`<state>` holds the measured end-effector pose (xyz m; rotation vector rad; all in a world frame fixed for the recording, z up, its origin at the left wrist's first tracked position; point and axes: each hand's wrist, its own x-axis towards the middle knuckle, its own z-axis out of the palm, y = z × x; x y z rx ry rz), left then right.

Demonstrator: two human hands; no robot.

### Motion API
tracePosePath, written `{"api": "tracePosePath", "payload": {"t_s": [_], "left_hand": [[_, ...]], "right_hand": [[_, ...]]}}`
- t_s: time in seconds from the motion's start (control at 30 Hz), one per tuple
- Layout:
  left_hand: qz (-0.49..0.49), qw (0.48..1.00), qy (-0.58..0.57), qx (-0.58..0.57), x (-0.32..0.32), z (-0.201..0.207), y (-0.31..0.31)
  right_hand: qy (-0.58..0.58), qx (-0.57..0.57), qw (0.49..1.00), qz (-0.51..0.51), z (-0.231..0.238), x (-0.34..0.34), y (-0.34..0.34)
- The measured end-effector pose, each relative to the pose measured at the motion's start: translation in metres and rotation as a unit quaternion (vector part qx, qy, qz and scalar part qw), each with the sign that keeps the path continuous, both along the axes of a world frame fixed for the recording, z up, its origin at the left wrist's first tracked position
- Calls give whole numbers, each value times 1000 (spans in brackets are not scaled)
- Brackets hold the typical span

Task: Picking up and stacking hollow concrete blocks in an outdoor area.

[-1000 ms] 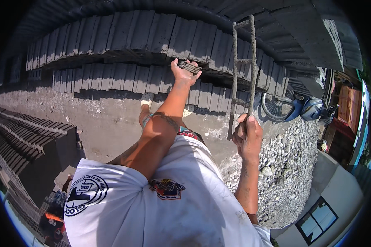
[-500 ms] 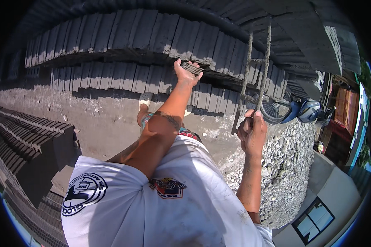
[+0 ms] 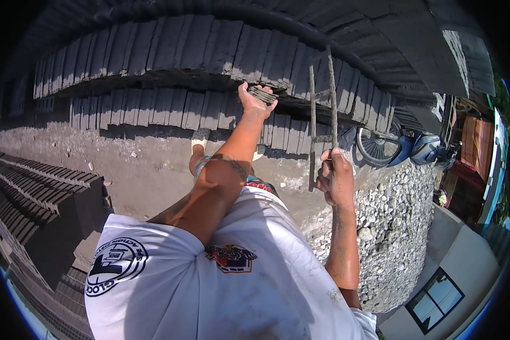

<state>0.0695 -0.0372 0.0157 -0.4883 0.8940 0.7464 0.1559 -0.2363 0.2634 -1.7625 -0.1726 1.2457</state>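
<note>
My left hand (image 3: 258,103) reaches forward, palm up. Its fingers curl around a small bundle of thin grey strips (image 3: 263,96). The bundle is close to the underside of a row of grey concrete blocks (image 3: 195,42). On the right, my right hand (image 3: 337,175) is closed on a narrow, ladder-like metal frame (image 3: 333,107), which has two long bars and short crosspieces. The frame points away from me and overlaps the blocks in view; whether it touches them I cannot tell.
A second row of blocks (image 3: 170,107) runs beneath the first. More blocks (image 3: 28,187) stand stacked at the left. Gravel (image 3: 391,238) is heaped to my right, with a motorcycle (image 3: 408,150) beyond it. A windowed wall (image 3: 464,266) stands at the lower right.
My right hand has shifted a little left and slightly away from me, carrying the metal frame left with it. The left hand and its strips have stayed almost still.
</note>
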Motion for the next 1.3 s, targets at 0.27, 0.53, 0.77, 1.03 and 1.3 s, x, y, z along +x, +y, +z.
{"api": "tracePosePath", "payload": {"t_s": [0.27, 0.53, 0.77, 1.03, 1.3], "left_hand": [[-3, 999, 53, -3, -6, 1, -16], [-81, 995, -45, 45, -15, 9, -62], [-95, 993, -41, 60, 23, 2, -84], [-17, 994, -44, 95, 56, -3, -71], [4, 994, -47, 102, 72, -12, -69]], "right_hand": [[80, -3, 997, -11, 12, 1, -58], [33, 12, 995, -88, 1, 23, -101], [51, -17, 998, -11, -14, 47, -120], [-42, 188, 981, -26, 7, 64, -105], [1, -15, 999, 39, -16, 75, -110]]}}
